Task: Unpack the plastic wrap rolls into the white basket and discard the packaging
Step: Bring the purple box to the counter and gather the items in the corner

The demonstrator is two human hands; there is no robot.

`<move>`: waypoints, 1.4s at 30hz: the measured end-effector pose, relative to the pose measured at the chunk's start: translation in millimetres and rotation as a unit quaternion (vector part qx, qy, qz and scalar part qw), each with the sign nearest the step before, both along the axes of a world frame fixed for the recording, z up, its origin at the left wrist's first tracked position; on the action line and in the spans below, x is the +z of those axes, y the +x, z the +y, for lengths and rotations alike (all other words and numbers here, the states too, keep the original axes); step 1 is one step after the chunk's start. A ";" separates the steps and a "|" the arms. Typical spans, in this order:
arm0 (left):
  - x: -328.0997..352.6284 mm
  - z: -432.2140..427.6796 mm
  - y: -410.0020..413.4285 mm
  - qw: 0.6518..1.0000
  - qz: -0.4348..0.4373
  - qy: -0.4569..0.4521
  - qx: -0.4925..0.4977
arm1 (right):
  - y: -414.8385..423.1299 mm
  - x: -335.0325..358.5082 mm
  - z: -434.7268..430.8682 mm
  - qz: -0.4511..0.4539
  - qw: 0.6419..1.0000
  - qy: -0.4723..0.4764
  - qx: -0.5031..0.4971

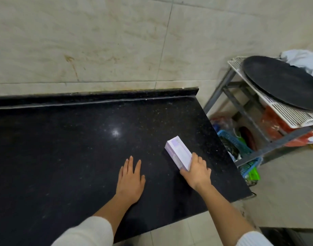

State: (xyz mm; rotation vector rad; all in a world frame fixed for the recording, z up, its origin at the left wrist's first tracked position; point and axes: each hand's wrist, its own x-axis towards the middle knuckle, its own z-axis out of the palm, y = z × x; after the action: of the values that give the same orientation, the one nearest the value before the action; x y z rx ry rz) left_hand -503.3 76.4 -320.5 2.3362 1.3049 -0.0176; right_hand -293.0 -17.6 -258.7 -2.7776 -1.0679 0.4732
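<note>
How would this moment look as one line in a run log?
right hand: holds box on counter | left hand: flat, empty | box: closed | basket: unseen

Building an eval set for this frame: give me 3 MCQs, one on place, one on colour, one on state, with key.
1. Where does the box lie?
A. on the counter near its right edge
B. on the metal rack
C. on the floor

2. What colour is the counter?
A. white
B. black, speckled
C. wooden brown

3. What is the left hand doing?
A. gripping the box
B. lying flat and open on the counter
C. lifting the round pan

Key:
1 A: the box rests on the counter, with the right hand closed on its near end.
2 B: the surface is glossy black with pale flecks.
3 B: the palm is down, fingers spread, holding nothing.
</note>
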 end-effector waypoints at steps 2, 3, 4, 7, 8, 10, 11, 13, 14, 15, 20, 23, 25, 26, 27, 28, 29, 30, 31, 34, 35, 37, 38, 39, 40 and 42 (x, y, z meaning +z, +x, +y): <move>-6.4 0.4 -1.9 1.000 0.018 -0.001 -0.011 | 1.4 -3.5 2.3 0.017 1.000 0.009 -0.010; -7.6 2.7 -2.9 0.999 0.026 -0.004 -0.019 | 0.5 -4.2 3.0 0.022 1.000 0.017 -0.013; -6.8 4.9 -3.3 0.999 0.031 -0.010 -0.025 | -1.4 -4.5 3.4 0.024 0.999 0.025 -0.013; 3.8 9.5 -5.9 0.999 0.012 -0.039 -0.026 | -14.0 -2.9 6.6 0.036 0.998 0.054 0.000; 8.3 9.7 -9.6 0.999 -0.006 -0.044 -0.010 | -20.3 -2.5 9.3 0.042 0.997 0.065 0.010; 16.6 7.0 -23.1 0.998 -0.042 -0.029 0.043 | -34.8 0.0 16.1 0.051 0.994 0.084 0.041; 20.7 4.3 -37.5 0.996 -0.050 -0.018 0.072 | -46.4 0.5 21.2 0.056 0.992 0.091 0.062; 27.1 0.9 -66.9 0.993 -0.047 -0.002 0.112 | -68.2 2.0 31.3 0.064 0.988 0.103 0.092; 29.2 -1.4 -85.6 0.991 -0.038 0.002 0.131 | -83.3 2.2 35.7 0.072 0.986 0.109 0.107; 31.0 -3.9 -104.6 0.988 -0.030 0.000 0.154 | -99.9 1.9 39.1 0.080 0.982 0.114 0.124; 36.8 -20.8 -194.5 0.965 -0.002 -0.014 0.261 | -190.9 1.1 53.3 0.108 0.963 0.121 0.218; 38.6 -34.3 -249.8 0.948 -0.001 -0.026 0.317 | -252.1 3.0 61.4 0.124 0.945 0.124 0.276; 37.9 -39.0 -278.9 0.939 -0.001 -0.029 0.342 | -286.2 3.7 66.3 0.134 0.935 0.121 0.305; 38.3 -39.8 -301.6 0.934 0.000 -0.026 0.357 | -311.3 4.5 71.1 0.132 0.929 0.121 0.325; 39.1 -39.3 -319.4 0.930 0.000 -0.023 0.367 | -331.1 4.5 75.1 0.131 0.924 0.120 0.339; 39.2 -37.4 -334.6 0.928 0.000 -0.022 0.372 | -348.1 4.8 79.1 0.130 0.921 0.118 0.347; 39.5 -34.7 -354.2 0.926 -0.001 -0.021 0.378 | -369.0 5.0 84.1 0.129 0.917 0.118 0.357; 39.4 -32.2 -372.9 0.924 -0.003 -0.019 0.381 | -388.6 4.3 88.6 0.127 0.915 0.114 0.366; 38.9 -28.7 -392.3 0.924 -0.004 -0.015 0.382 | -408.8 3.9 93.5 0.123 0.913 0.110 0.373; 37.3 -16.1 -454.0 0.926 0.001 -0.009 0.379 | -472.0 2.0 107.8 0.122 0.914 0.104 0.374; 37.2 -10.9 -474.8 0.926 0.001 -0.008 0.376 | -493.2 1.9 112.6 0.124 0.915 0.102 0.370; 37.7 -2.0 -514.3 0.928 -0.005 -0.011 0.373 | -533.4 0.6 121.2 0.123 0.917 0.097 0.367; 38.4 1.9 -532.2 0.929 -0.007 -0.012 0.371 | -551.7 0.1 125.0 0.123 0.918 0.095 0.365; 39.3 5.4 -549.4 0.929 -0.009 -0.014 0.370 | -569.0 -0.3 128.6 0.124 0.919 0.092 0.364; 40.2 8.8 -565.6 0.928 -0.013 -0.017 0.372 | -585.7 -0.6 132.2 0.126 0.919 0.088 0.363; 42.6 17.5 -593.2 0.924 -0.035 -0.024 0.381 | -615.3 -0.7 140.3 0.127 0.918 0.080 0.368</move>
State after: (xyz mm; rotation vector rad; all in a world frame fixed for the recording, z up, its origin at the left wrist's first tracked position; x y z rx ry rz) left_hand -1096.4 93.9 -277.8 1.6279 2.0476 0.2728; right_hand -908.3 122.7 -259.4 -2.0131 -1.9509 0.7483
